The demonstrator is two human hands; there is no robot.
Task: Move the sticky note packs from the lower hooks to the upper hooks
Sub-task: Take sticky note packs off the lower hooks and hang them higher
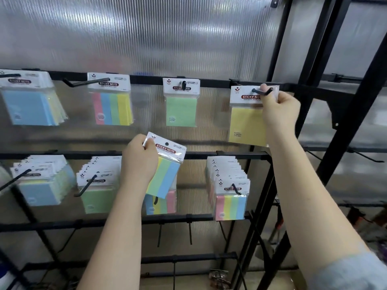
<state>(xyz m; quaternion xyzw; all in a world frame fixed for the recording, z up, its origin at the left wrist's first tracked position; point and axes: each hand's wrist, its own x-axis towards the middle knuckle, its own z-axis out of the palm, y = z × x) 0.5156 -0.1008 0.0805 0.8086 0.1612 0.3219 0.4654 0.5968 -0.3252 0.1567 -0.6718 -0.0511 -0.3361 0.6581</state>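
A black metal display rack carries two hook rows before ribbed translucent panels. Most bagged sticky note packs crowd the lower hooks. The right hand pinches a yellow pack's white header card, apparently threading it onto an upper hook. The left hand grips a striped green-blue pack, free of any hook, probably awaiting hanging.

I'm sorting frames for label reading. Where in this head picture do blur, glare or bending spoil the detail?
Head view: the header print on the striped pack in the left hand and on the yellow pack the right hand pinches reads clearly; the far-left blue packs are smeared; bright streaks of glare cross the ribbed panel; the rack uprights lean from wide-angle distortion.
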